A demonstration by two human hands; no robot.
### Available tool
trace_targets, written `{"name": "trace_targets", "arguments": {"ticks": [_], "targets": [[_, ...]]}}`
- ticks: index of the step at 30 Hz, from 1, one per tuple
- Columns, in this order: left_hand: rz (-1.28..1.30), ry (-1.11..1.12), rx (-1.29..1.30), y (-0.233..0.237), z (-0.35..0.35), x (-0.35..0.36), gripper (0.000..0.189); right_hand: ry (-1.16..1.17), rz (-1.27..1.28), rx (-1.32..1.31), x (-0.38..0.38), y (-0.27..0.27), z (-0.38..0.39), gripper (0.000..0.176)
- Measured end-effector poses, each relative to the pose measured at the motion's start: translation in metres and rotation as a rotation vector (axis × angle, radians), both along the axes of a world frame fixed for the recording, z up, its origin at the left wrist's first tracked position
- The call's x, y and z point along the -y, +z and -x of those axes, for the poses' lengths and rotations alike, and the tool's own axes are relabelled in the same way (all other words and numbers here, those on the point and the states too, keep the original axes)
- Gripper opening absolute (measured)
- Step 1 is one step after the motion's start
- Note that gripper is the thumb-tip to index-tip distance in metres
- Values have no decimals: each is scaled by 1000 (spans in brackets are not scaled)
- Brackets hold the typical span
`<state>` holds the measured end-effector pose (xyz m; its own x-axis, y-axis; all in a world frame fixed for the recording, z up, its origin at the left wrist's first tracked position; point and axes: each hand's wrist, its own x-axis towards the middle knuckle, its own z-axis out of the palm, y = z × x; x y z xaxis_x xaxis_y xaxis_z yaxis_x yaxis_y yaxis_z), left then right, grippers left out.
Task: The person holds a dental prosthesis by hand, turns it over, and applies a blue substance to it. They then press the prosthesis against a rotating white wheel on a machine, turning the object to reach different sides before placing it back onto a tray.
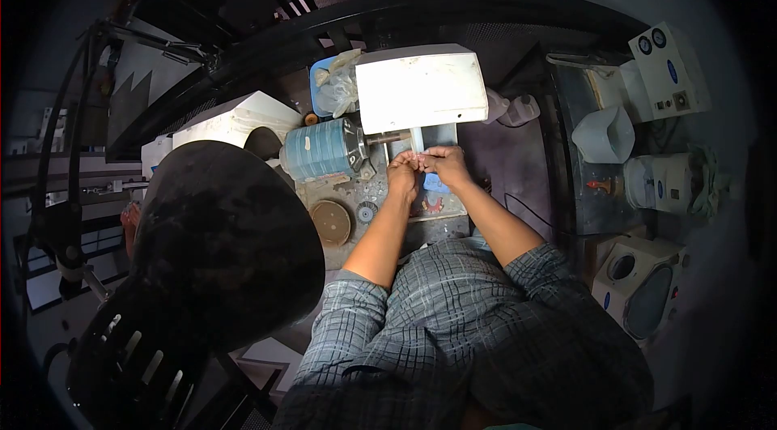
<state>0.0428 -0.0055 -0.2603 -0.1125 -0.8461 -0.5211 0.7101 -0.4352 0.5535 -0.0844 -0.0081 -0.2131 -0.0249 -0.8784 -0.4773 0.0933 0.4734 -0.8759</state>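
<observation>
Both hands meet just below the white machine hood [421,88], close to a pale upright wheel [417,139]. My left hand [402,174] is closed, fingertips pinched together on something too small to make out. My right hand [444,164] is closed in the same way, its fingertips touching those of the left. To the left is a blue motor [320,151], whose shaft [388,138] reaches toward the wheel. Below the hands lie a blue object [436,183] and a reddish, curved piece [433,203].
A black lamp shade [231,244] fills the left foreground. A round brown dish [330,223] and a small toothed wheel [367,212] rest on the bench. Behind the motor is a blue bin [319,90] with plastic bags. Machines [639,280] stand at the right.
</observation>
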Motion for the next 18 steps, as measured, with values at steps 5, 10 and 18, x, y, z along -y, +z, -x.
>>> {"name": "trace_targets", "arguments": {"ticks": [5, 10, 18], "targets": [[-121, 56, 123, -19, 9, 9, 10, -10, -37, 8, 7, -1, -2, 9], [-230, 74, 158, 3, 13, 17, 15, -6, -43, 4, 14, -9, -2, 9], [-219, 60, 135, 1, 12, 10, 14, 12, -51, 41, 7, 2, 1, 10]]}}
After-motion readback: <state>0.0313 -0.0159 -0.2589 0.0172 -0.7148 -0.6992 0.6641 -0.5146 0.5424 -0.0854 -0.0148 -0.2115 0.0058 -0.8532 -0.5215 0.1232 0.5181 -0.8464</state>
